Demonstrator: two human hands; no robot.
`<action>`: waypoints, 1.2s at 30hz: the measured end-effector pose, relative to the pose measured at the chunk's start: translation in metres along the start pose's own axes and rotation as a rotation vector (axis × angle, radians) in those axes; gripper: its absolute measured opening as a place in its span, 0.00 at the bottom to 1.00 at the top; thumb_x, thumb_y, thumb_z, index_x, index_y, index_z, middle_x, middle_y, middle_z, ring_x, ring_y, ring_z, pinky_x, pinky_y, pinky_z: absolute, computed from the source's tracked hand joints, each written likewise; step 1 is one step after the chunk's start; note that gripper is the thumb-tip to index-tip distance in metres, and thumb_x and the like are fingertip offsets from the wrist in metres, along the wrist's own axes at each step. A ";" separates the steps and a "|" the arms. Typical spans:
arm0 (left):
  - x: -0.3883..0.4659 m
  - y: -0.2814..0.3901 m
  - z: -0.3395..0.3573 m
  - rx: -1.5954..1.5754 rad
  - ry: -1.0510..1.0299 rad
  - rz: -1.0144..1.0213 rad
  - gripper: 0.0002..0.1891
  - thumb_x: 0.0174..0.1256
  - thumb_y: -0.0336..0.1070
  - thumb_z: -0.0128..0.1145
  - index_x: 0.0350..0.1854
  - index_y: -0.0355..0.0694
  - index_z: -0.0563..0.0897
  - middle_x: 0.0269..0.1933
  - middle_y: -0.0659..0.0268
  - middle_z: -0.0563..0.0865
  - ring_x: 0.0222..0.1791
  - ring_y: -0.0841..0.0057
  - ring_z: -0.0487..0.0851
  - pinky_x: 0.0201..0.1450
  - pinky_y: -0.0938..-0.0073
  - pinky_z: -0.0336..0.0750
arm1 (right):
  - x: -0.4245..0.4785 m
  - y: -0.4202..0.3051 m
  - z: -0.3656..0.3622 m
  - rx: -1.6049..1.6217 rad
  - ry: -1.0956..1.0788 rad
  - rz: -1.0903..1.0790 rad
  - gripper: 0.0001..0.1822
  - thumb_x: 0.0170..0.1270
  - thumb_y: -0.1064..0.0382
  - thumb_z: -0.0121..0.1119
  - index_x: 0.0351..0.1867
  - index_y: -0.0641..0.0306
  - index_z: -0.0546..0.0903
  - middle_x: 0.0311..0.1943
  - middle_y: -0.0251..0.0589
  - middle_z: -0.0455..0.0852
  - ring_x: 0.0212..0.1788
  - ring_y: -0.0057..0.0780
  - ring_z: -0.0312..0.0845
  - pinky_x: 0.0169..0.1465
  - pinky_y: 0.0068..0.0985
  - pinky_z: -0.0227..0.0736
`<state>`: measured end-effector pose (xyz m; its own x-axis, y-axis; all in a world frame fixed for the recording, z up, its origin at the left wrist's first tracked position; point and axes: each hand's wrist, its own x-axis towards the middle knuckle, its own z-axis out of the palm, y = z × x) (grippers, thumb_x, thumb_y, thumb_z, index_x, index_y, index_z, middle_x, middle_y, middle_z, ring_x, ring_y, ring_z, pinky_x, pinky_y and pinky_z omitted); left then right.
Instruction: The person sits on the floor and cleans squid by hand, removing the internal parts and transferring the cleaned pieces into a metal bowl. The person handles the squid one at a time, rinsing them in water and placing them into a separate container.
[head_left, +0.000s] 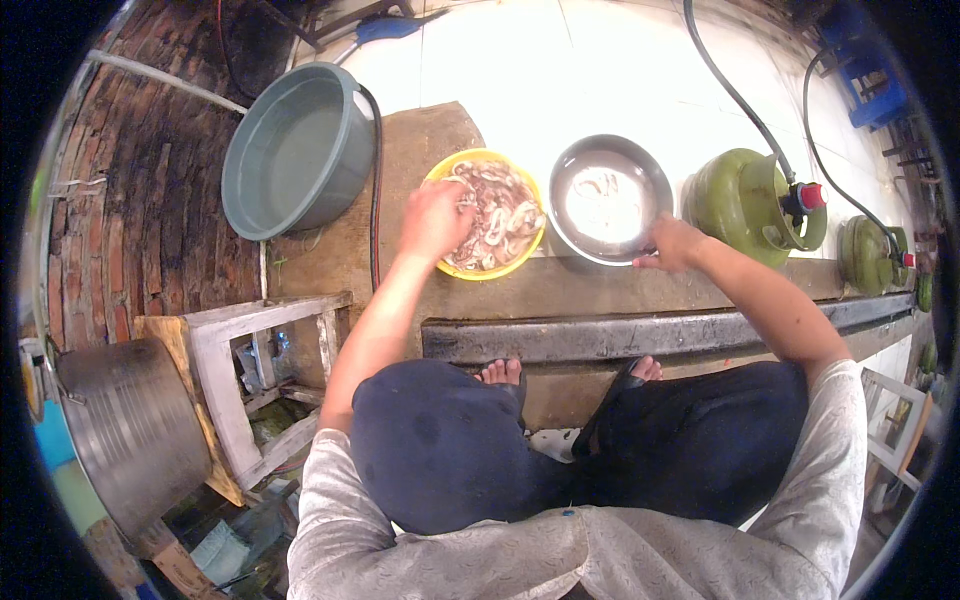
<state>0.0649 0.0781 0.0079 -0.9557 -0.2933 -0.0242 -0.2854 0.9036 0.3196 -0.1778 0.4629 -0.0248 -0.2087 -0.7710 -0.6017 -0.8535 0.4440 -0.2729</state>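
Observation:
A yellow plastic basin (466, 274) sits on the floor before me, filled with pale, purplish cut squid (496, 217), some of it in rings. My left hand (439, 217) reaches over the basin's left side, its fingertips among the pieces. Whether they grip any is hidden. To the right stands a round metal bowl (562, 225) with a few pale rings (600, 187) on its bright bottom. My right hand (671, 244) grips this bowl's near right rim, thumb low on the outside and fingers at the edge.
A large grey plastic tub (292, 154) stands left, beside a dark hose (376, 187). Green gas cylinders (731, 199) with hoses stand right. A raised dark ledge (600, 337) crosses before my feet. At lower left, a big metal pot (135, 427) adjoins a wooden stool (255, 390).

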 end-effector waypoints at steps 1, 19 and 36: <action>0.005 0.007 0.015 -0.017 -0.080 0.048 0.27 0.61 0.41 0.74 0.64 0.40 0.88 0.66 0.52 0.86 0.68 0.53 0.80 0.75 0.51 0.74 | -0.001 0.001 0.003 0.012 0.010 -0.008 0.29 0.75 0.34 0.64 0.56 0.57 0.92 0.58 0.50 0.91 0.69 0.55 0.76 0.74 0.47 0.73; -0.001 -0.018 0.022 -0.206 -0.233 -0.025 0.23 0.53 0.45 0.81 0.53 0.47 0.96 0.52 0.56 0.94 0.64 0.55 0.86 0.74 0.51 0.72 | -0.013 -0.004 0.003 -0.025 0.124 0.018 0.28 0.73 0.35 0.67 0.57 0.56 0.92 0.58 0.50 0.90 0.67 0.54 0.78 0.73 0.46 0.76; -0.019 -0.016 -0.008 0.024 0.076 -0.092 0.16 0.63 0.39 0.77 0.54 0.50 0.96 0.61 0.58 0.86 0.69 0.57 0.79 0.74 0.57 0.71 | -0.007 -0.002 0.000 -0.072 0.025 -0.014 0.29 0.74 0.33 0.63 0.66 0.47 0.88 0.62 0.51 0.89 0.68 0.54 0.77 0.73 0.48 0.76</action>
<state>0.0887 0.0665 0.0110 -0.9174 -0.3975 0.0200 -0.3743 0.8786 0.2966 -0.1749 0.4677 -0.0197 -0.2076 -0.7883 -0.5793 -0.8882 0.4000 -0.2261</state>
